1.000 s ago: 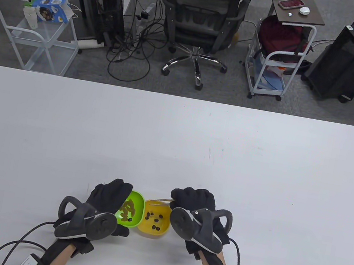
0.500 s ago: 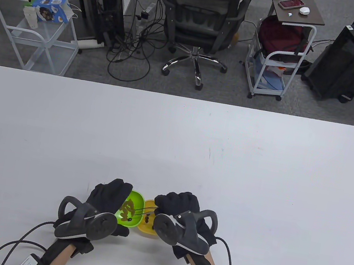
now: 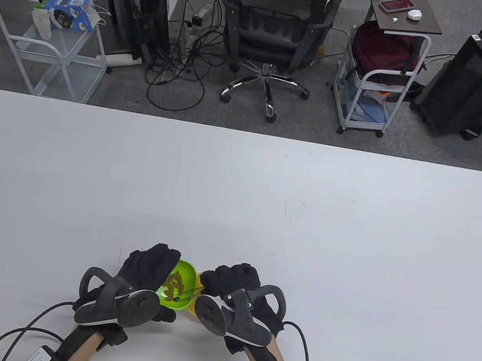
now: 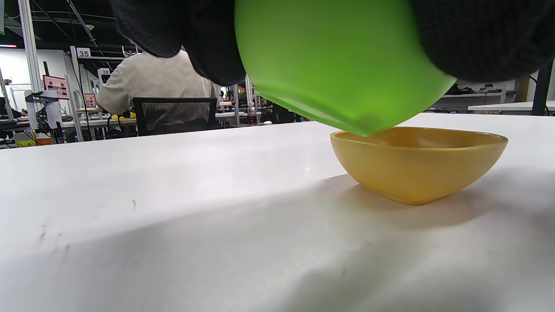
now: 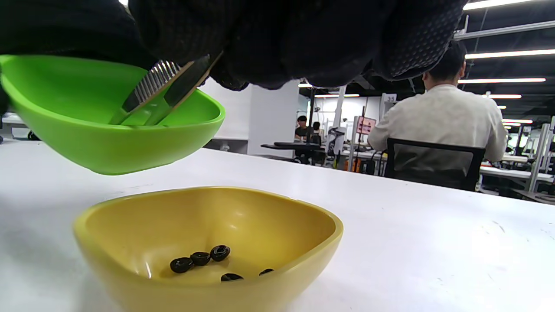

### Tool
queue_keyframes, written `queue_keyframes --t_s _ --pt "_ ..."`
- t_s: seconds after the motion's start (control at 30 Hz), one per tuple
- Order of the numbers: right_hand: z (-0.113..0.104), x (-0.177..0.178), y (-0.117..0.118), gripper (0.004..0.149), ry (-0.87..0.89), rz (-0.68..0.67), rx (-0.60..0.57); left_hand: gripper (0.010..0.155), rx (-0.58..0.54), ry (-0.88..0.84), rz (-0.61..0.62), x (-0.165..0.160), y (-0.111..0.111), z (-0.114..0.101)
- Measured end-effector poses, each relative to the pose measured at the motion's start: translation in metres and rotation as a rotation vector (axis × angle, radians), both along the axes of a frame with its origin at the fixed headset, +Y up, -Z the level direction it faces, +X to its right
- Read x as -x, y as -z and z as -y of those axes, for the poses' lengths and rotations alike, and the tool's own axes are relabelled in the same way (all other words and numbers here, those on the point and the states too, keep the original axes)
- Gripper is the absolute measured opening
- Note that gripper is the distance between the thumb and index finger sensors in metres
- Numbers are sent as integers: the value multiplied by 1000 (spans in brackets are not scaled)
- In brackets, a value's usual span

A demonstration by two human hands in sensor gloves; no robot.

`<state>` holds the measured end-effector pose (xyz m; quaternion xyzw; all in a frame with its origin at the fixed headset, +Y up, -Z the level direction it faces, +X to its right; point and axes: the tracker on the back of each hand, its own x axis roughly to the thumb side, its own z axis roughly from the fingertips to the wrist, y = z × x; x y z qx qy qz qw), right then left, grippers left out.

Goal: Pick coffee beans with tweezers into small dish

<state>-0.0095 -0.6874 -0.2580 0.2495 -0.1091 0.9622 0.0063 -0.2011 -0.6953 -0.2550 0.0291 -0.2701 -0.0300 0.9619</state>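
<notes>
My left hand [image 3: 152, 263] grips a green dish [image 3: 186, 278] and holds it tilted, raised off the table [image 4: 338, 65]. It holds brownish beans [image 3: 173, 284] and one dark bean. My right hand [image 3: 229, 281] pinches metal tweezers [image 5: 161, 92]; their tips reach down into the green dish [image 5: 108, 117], near the dark bean [image 3: 177, 299]. I cannot tell whether the tips hold a bean. A yellow dish [image 5: 208, 225] stands on the table under my right hand, with several dark coffee beans [image 5: 200, 258] in it. In the table view only its left edge [image 3: 193, 308] shows.
The white table [image 3: 265, 203] stretches far beyond the dishes. The glove cables [image 3: 22, 331] trail off the near edge. An office chair [image 3: 274, 24] and carts stand on the floor behind the table.
My right hand has moved left, from over the yellow dish to the green dish, and the tweezers' tips now sit in the green dish. My left hand has not moved.
</notes>
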Motion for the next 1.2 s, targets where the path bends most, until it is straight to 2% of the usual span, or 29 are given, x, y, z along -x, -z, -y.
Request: queue_keyframes --t_s 0.37,1.2 --pt "3 9 0 42 -74 -1 -30 113 1 3 1 0 0 0" --pt "2 9 2 42 -80 11 -22 113 2 3 -1 0 0 0"
